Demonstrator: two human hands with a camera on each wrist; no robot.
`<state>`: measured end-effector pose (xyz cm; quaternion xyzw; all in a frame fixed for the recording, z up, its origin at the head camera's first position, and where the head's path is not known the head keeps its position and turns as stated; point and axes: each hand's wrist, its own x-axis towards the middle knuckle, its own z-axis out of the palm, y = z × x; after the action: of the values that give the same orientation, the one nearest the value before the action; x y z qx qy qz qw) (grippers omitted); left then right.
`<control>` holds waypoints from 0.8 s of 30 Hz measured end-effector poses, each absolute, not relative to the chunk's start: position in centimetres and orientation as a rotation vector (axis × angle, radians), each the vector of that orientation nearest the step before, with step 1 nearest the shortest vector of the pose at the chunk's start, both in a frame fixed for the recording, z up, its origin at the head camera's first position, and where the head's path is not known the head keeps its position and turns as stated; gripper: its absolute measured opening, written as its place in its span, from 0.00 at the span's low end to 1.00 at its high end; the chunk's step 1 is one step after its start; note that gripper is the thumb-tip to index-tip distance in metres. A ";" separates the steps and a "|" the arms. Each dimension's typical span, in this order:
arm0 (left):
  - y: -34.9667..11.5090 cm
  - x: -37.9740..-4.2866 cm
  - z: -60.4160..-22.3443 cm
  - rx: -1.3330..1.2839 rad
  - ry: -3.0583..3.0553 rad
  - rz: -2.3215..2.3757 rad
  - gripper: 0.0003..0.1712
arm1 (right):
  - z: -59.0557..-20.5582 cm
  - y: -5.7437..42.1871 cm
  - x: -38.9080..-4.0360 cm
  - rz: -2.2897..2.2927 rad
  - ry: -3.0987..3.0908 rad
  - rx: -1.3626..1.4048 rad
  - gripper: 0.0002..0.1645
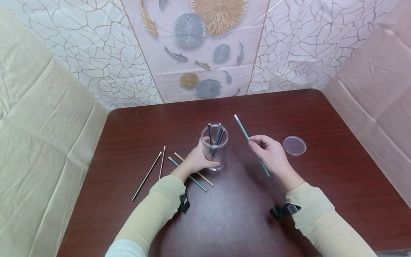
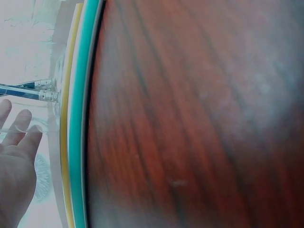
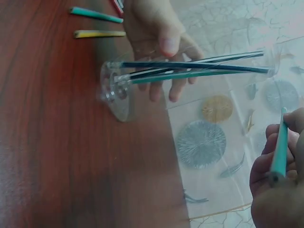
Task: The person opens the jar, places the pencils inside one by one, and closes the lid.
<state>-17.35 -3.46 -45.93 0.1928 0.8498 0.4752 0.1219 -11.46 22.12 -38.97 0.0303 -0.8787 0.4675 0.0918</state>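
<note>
1. Head view: the left hand (image 1: 198, 159) was curled round a clear jar (image 1: 222, 152), thumb low on its near side. Three pencils (image 1: 218, 132) stood inside, two dark, one green. The right hand (image 1: 271, 153) pinched a held green pencil (image 1: 243, 130), tilted, right of the jar and apart from it. A round clear disc (image 1: 294, 145) lay on the desk (image 1: 244, 221) beside that hand. To the left lay a black pencil (image 1: 146, 176), a red pencil (image 1: 162, 162), and a yellow pencil (image 1: 205, 179) next to a loose green pencil (image 1: 199, 184).
2. Left wrist view: left fingertips showed at the jar wall; yellow and green pencils crossed the foreground.
3. Right wrist view: held green pencil gripped between thumb and fingers; left hand visible through the jar. Jar-to-desk contact: could not tell.
</note>
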 end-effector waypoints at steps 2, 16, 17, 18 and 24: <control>-3.5 -17.3 -45.9 0.569 2.485 1.387 0.59 | -38.6 21.9 -11.5 1.441 -2.563 0.120 0.13; -3.5 -17.5 -46.1 0.599 2.477 1.402 0.58 | -35.9 20.8 -11.6 1.806 -2.252 0.262 0.12; -3.5 -17.5 -46.1 0.592 2.481 1.395 0.59 | -35.8 20.7 -11.6 1.835 -2.225 0.275 0.13; -3.5 -17.5 -46.1 0.587 2.485 1.388 0.59 | -35.7 20.7 -11.6 1.849 -2.205 0.292 0.13; -3.6 -17.5 -46.2 0.573 2.500 1.372 0.59 | -35.1 20.3 -11.6 1.779 -2.160 0.357 0.14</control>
<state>-17.52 -3.57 -46.15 0.1957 0.8537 0.4685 0.1162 -11.59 20.27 -35.06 0.1251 -0.7559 0.6225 0.1597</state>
